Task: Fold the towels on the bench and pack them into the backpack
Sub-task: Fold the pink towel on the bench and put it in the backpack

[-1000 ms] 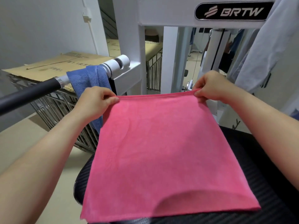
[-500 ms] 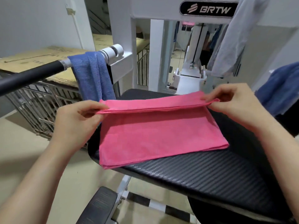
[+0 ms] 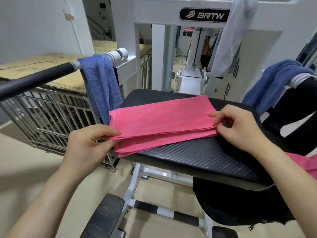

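Pink towel: thin, smooth, short-napped cloth, folded over itself into a long flat rectangle. It lies across the left end of the tabletop, with its left edge just past the pad's rim.
Tabletop: a black padded slab with rounded corners, covered in a fine carbon-weave pattern with a slight sheen.
Blue towel: thicker and fluffier terry, draped in soft vertical folds over the bar, just left of the pink one.
Bar: a matte black grip ending in a polished metal collar.
Second blue towel: the same plush blue, heaped loosely at the right.
Pale cloth: light grey, hanging limp from the white steel frame.
Black bag: a dark, rounded, soft shape tucked under the pad's right end. I cannot tell whether it is the backpack.
Left hand: pinches the near-left corner of the upper layers, thumb on top and fingers curled underneath, with the wrist low.
Right hand: pinches the near-right corner between the thumb and bent fingers, knuckles up.
Fold: between the hands, the upper edge is held slightly above the lower layer and stops short of its near edge.
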`<control>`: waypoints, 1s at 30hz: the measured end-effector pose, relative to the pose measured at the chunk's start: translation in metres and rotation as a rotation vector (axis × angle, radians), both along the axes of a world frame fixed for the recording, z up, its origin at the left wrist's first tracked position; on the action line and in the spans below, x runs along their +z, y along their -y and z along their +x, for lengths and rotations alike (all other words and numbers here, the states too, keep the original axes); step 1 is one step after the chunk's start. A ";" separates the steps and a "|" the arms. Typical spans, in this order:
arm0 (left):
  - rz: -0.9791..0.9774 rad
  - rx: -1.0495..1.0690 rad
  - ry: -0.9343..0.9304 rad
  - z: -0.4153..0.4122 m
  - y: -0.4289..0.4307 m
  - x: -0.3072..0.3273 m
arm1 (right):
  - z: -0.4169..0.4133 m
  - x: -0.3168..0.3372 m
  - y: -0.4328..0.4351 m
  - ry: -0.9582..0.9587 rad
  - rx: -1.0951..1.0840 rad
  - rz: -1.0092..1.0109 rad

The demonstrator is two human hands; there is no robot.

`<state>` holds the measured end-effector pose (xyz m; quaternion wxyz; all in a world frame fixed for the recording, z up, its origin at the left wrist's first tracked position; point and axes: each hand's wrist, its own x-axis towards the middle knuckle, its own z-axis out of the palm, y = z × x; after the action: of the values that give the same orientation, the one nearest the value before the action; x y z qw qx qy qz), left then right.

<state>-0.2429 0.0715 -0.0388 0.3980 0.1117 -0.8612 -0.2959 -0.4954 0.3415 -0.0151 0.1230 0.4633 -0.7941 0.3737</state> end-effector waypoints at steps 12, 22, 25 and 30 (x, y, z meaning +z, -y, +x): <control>-0.356 -0.016 0.049 0.008 -0.012 -0.001 | 0.003 -0.007 -0.007 -0.081 0.028 -0.049; -0.590 -0.072 0.288 0.009 -0.010 -0.005 | 0.013 0.013 -0.003 -0.366 -0.097 0.516; -0.482 -0.142 0.430 0.010 -0.014 -0.001 | 0.019 0.042 0.004 -0.235 -0.156 0.778; 0.118 -0.138 0.487 0.000 -0.008 0.029 | 0.018 0.047 0.059 -0.350 -0.264 0.502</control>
<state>-0.2433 0.0791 -0.0096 0.1505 0.1437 -0.9184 -0.3364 -0.4769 0.2820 0.0315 0.1870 0.4295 -0.8813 0.0618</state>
